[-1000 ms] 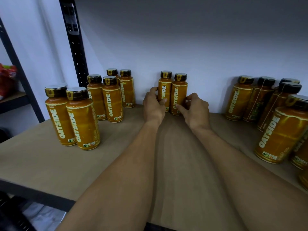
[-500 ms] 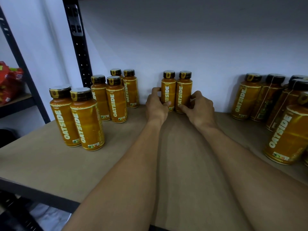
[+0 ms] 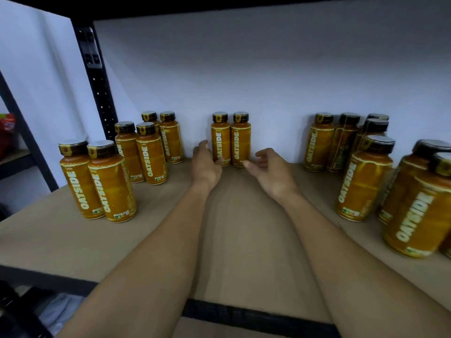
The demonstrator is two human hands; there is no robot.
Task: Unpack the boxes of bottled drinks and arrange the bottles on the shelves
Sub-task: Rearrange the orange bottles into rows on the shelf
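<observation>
Two bottles (image 3: 234, 147) between left hand (image 3: 205, 164), right hand (image 3: 271, 172); fingers relaxed

You face a plain white wall (image 3: 268, 69) behind a tan shelf board (image 3: 48, 245). A black perforated upright (image 3: 98, 93) stands to your left, a dark upper shelf (image 3: 219, 4) overhead. Farther left, another rack (image 3: 14, 164) holds a red packet (image 3: 7, 128). The light is dim.

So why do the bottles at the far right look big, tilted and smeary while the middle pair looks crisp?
Head view: the wide-angle lens stretches and leans the right-edge bottles; they sit nearer the camera and are blurred; the middle pair, near the picture's centre, is sharper; the light is dim throughout.
</observation>
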